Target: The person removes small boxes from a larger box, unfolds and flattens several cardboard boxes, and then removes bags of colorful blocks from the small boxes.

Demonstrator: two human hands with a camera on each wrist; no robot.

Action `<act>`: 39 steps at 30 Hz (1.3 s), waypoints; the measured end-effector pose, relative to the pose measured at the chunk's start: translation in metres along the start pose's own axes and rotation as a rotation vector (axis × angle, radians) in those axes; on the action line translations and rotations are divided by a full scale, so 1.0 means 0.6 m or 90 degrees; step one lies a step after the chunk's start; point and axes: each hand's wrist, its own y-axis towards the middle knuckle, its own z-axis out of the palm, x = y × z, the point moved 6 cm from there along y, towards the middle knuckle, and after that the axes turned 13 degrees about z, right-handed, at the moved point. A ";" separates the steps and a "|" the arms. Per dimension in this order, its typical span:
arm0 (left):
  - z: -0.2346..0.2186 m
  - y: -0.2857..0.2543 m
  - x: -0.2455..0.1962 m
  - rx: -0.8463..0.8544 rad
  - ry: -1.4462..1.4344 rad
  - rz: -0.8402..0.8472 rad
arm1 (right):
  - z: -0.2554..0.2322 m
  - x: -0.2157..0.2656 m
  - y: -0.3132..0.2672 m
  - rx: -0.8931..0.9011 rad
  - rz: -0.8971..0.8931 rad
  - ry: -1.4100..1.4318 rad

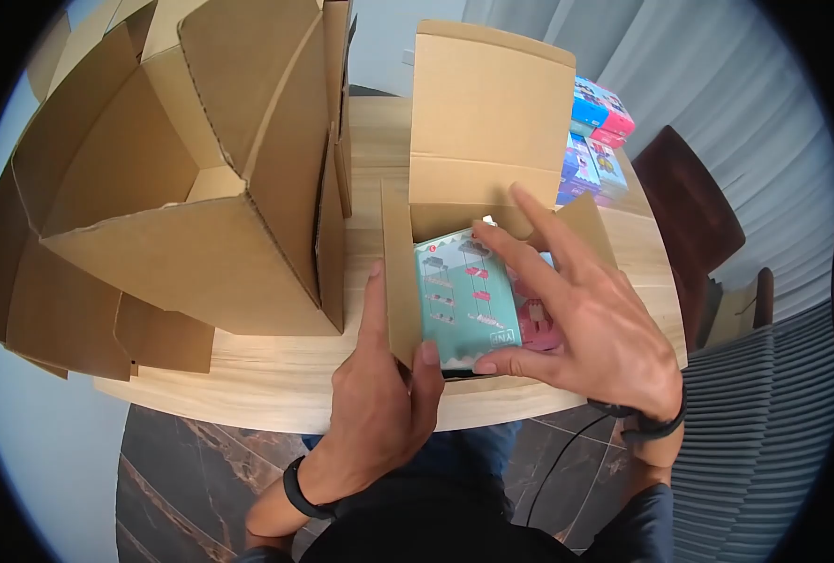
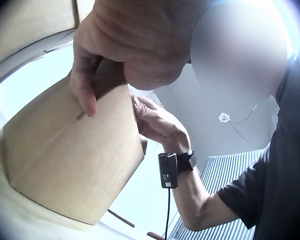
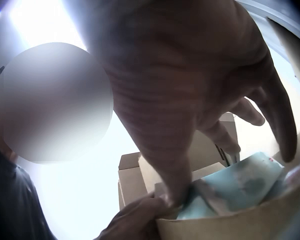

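Note:
A small open cardboard box [image 1: 398, 281] stands at the table's near edge. Inside it lies a teal box [image 1: 464, 305] with printed pictures, beside a pink box [image 1: 535, 324] partly covered by the right hand. My left hand [image 1: 375, 399] grips the cardboard box's near left corner, thumb at the rim and index finger along the side; in the left wrist view the left hand [image 2: 135, 45] bends round its edge. My right hand [image 1: 595, 319] spans the teal box, thumb at the near edge, index finger at the far one. The right wrist view shows the right hand [image 3: 205, 75] above the teal box [image 3: 235, 182].
Large open cartons [image 1: 192, 253] fill the left of the wooden table [image 1: 276, 371]. Behind the small box, at the right, stand stacked colourful boxes [image 1: 597, 155]. A brown chair [image 1: 689, 197] is beyond the table's right edge. A cable [image 1: 553, 474] hangs from the right wrist.

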 end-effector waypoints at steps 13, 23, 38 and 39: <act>0.018 -0.001 0.010 0.089 -0.041 -0.084 | 0.042 -0.035 0.021 0.061 0.141 0.317; 0.008 0.008 -0.006 0.081 0.118 0.047 | 0.040 -0.033 0.024 -0.023 0.102 0.235; 0.014 0.007 0.001 0.083 0.028 0.000 | -0.102 0.011 0.083 -0.127 -0.325 -0.029; 0.013 0.008 0.001 0.076 0.038 0.010 | -0.109 0.015 0.078 -0.130 -0.323 -0.028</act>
